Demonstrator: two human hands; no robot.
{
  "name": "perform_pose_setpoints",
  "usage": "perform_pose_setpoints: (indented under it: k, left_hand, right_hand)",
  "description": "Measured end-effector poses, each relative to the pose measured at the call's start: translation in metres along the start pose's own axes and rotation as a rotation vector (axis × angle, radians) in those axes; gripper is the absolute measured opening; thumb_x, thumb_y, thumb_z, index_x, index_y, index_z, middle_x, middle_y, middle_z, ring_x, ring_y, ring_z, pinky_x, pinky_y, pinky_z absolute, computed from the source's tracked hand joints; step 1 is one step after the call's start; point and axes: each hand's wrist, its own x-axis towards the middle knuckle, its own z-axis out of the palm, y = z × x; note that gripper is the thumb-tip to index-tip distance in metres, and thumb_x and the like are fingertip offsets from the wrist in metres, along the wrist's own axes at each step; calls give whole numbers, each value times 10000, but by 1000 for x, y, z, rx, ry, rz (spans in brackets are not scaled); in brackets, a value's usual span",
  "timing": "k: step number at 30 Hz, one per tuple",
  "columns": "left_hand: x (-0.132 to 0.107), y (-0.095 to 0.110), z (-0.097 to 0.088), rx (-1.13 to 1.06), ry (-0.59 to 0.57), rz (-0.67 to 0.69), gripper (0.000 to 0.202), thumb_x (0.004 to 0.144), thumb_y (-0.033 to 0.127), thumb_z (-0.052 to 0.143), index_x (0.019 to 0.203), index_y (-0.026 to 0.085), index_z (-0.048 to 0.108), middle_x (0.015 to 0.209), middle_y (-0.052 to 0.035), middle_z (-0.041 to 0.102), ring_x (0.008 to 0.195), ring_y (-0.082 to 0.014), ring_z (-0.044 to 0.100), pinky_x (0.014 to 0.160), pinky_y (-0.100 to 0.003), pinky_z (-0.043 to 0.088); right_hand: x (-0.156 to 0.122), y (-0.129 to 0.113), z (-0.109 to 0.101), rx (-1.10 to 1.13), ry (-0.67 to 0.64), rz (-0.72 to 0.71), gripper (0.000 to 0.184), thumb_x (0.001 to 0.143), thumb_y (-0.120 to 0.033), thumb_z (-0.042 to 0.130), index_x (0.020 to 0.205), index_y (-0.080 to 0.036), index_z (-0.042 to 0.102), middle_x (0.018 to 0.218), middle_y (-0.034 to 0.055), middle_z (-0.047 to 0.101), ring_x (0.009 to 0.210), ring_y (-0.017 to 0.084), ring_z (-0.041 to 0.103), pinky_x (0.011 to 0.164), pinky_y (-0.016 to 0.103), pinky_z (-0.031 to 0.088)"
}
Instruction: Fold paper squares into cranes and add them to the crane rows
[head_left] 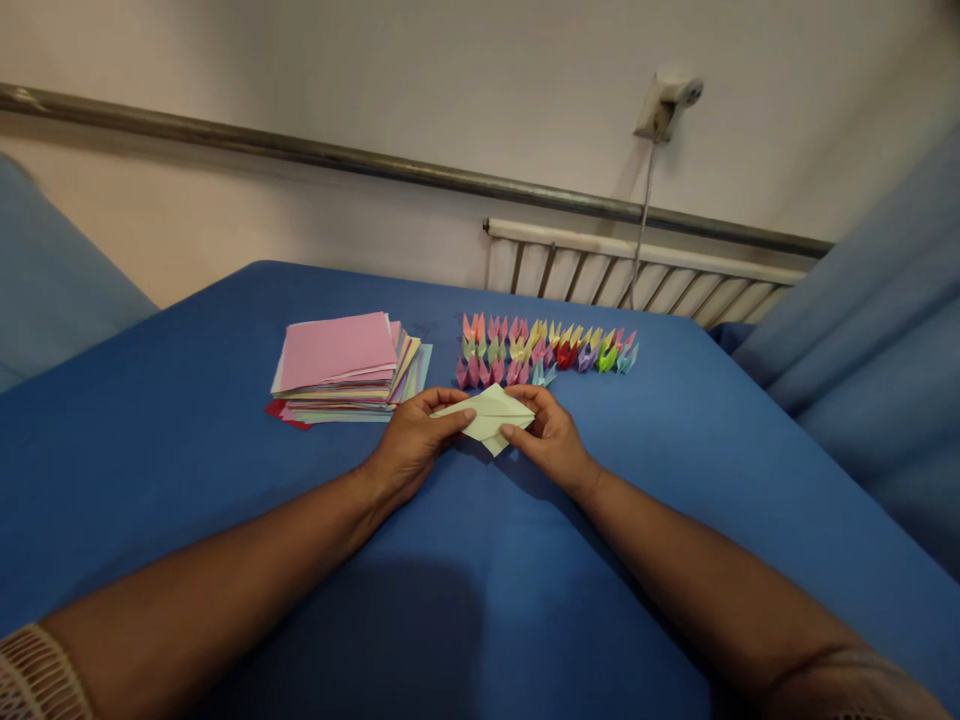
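Observation:
Between my two hands is a pale green sheet of origami paper [491, 412], folded into a pointed, kite-like shape with creases and overlapping flaps. My left hand [420, 435] pinches its left corner, thumb on top and fingers behind. On the other side my right hand [553, 437] grips the right part, its thumb pressing near the lower right edge. The paper is held above the blue table cover [480, 530]. Just beyond it stand rows of small folded paper cranes [517, 350] in pink, yellow, green, red, purple and blue.
A tall stack of coloured paper [341, 355], pink on top, lies left of the cranes. Behind the table are a metal rail [375, 160], a radiator [585, 265] and a wall socket [664, 105] with a hanging cord. A blue curtain [877, 330] hangs at the right.

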Motion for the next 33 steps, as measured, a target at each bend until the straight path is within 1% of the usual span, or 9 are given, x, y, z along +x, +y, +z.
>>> perform_pose_setpoints:
  k: [3,6,9,12,17,21,25,30,33]
  left_hand:
    - [3,1,-1,43,39,21,374,561,253,843,849,136,635,759,-4,680,647,-124,627,659,-253,481]
    - [5,1,-3,99,38,26,385,556,270,842,854,135,638,772,-14,689,673,-144,640,686,-276,489]
    - [5,0,-4,155,14,33,401,552,276,846,868,137,641,771,-6,686,667,-137,633,682,-269,483]
    - [4,1,-4,137,13,43,448,555,271,848,924,141,629,776,1,683,656,-133,628,676,-270,484]
    - [-1,8,1,-74,-14,68,483,580,242,845,976,147,586,786,-1,685,703,-139,642,700,-265,497]
    - [-9,7,5,-67,-148,-11,350,676,305,795,914,125,612,786,-39,690,667,-146,636,656,-267,494]
    - [-14,3,6,-1,-149,-9,309,714,368,758,877,134,638,746,-30,684,584,-132,599,567,-250,462]
    - [-13,4,5,111,-118,29,321,687,411,764,844,152,658,710,-10,679,597,-144,603,581,-251,459]
    - [-14,7,5,190,-198,-20,344,658,414,777,863,156,679,737,-16,689,628,-158,612,595,-255,461]
  right_hand:
    - [2,0,-5,100,53,102,444,778,-496,653,1101,-218,530,817,10,648,618,123,605,535,240,488]
    - [6,3,-10,154,111,167,450,812,-575,578,1044,-189,558,763,13,649,542,112,594,442,210,442]
    - [9,4,-11,52,97,193,411,780,-570,621,848,-165,592,612,-14,615,451,90,549,381,182,381]
    - [8,1,-6,-48,15,243,372,698,-504,720,695,-166,564,498,-44,571,366,67,479,337,168,307]
    - [-1,-3,9,-4,-130,347,362,651,-423,763,836,-143,625,574,-5,656,397,94,557,343,169,332]
    - [-10,0,24,93,-71,364,397,662,-424,766,907,-144,625,638,25,690,479,135,633,384,187,402]
    - [-17,4,32,144,-44,347,394,677,-439,764,903,-145,629,665,42,685,517,144,638,432,221,444]
    - [-13,-4,22,94,-207,333,392,628,-427,801,872,-167,637,718,15,650,605,128,599,526,245,471]
    - [-6,-15,12,59,-116,259,339,679,-459,752,827,-181,626,721,-1,622,633,116,567,553,234,457]
